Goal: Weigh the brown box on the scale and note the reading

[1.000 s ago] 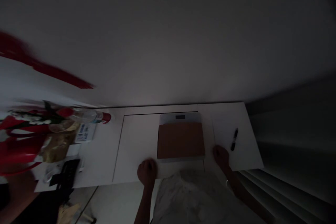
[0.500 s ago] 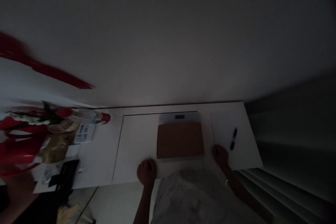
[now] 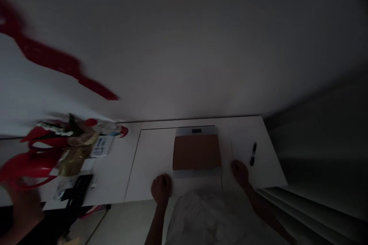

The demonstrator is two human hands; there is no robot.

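Brown box (image 3: 197, 152) on a grey scale (image 3: 196, 131) mid-way along the bench (image 3: 115, 183), left hand (image 3: 161, 187) at the near edge, grip curled into a fist, right hand (image 3: 240, 172) by the box's right corner, grip unclear in the dark, black marker (image 3: 253, 154) just beside it

Left hand (image 3: 161, 188) and right hand (image 3: 240, 172) bare. Left forearm (image 3: 155, 224) and right forearm (image 3: 258, 206) uncovered as far as they show. Body in a pale grey-white garment (image 3: 207, 218): loose cloth, soft creases, faint mottling. Light is very dim, so the exact colour and any print are unclear. Right wrist too dark to make out detail.
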